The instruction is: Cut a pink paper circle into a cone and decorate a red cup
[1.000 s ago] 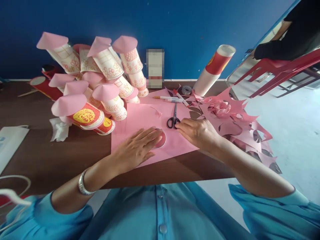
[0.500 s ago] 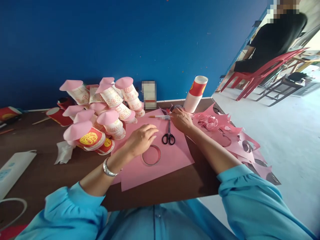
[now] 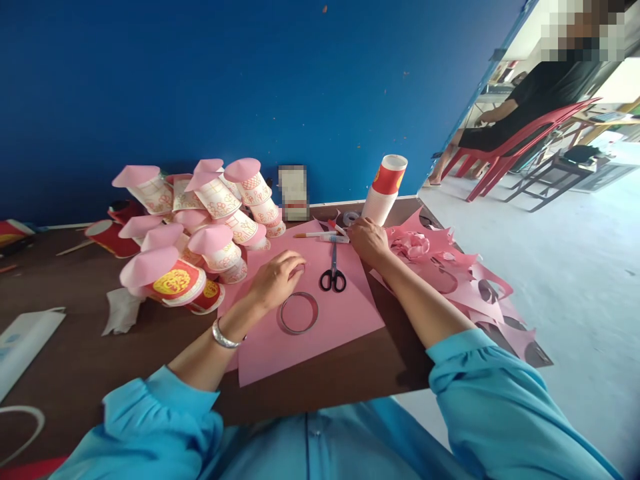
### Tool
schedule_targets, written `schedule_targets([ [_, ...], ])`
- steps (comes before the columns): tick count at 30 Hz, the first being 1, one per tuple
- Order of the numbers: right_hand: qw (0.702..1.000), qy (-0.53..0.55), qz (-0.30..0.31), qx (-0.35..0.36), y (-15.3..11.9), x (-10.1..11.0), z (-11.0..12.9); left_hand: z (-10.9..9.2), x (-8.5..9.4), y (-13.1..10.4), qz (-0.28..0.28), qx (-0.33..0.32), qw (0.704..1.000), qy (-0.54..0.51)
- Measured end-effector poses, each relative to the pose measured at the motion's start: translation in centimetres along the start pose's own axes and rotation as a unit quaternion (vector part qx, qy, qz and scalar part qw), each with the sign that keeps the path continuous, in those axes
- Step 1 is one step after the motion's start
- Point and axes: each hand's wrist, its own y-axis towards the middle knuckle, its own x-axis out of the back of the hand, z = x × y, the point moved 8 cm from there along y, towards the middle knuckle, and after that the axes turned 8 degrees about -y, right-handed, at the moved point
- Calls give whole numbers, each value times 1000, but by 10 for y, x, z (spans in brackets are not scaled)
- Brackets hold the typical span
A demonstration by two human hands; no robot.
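My left hand (image 3: 279,280) hovers above the pink paper sheets (image 3: 345,310), its fingers loosely bent and nothing visible in them. A tape-like ring (image 3: 299,313) lies on the paper just below it. Black-handled scissors (image 3: 333,279) lie between my hands. My right hand (image 3: 369,241) is closed at the paper's far edge, its fingertips mostly hidden. Against them ends a slim red-and-white piece (image 3: 339,228); what the fingers grip is unclear. Beside them are a white stick with a brown tip (image 3: 313,235), a white marker (image 3: 333,239) and a tape roll (image 3: 351,218).
Several paper cups with pink cone tops (image 3: 215,240) are piled on the left. A tall cup stack (image 3: 384,190) stands behind my right hand. Pink scraps (image 3: 450,267) cover the right edge. A phone-like object (image 3: 294,193) leans on the blue wall. A person sits on a red chair (image 3: 530,143).
My right hand has drawn slightly back, uncovering the tape roll and the red-and-white piece. My left hand stays over the paper, fingers a little more bent. The view has shifted slightly.
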Motion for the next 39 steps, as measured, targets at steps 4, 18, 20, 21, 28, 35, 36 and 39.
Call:
schedule_targets([
  [4, 999, -6, 29, -41, 6, -7, -5, -2, 1, -2, -14, -16, 1000, -13],
  [18, 1000, -14, 6, -18, -2, 2, -4, -10, 9, -5, -52, -21, 998, -20],
  [20, 1000, -13, 0, -25, -3, 4, -5, -10, 9, -5, -51, -18, 998, -15],
  [21, 999, -11, -8, -29, -4, 7, -6, -10, 9, -6, -54, -18, 998, -10],
  [28, 973, 164, -130, 99, -19, 45, 7, -11, 29, -9, -170, -44, 984, -15],
  [35, 851, 476, -17, 220, -36, 48, 48, -11, 27, -7, -137, -39, 989, -43],
  [36, 825, 531, 6, 196, -37, 46, 50, -12, 26, -8, -135, -40, 989, -47],
  [39, 713, 686, 43, 135, -37, 40, 58, -13, 21, -7, -106, -36, 991, -80],
])
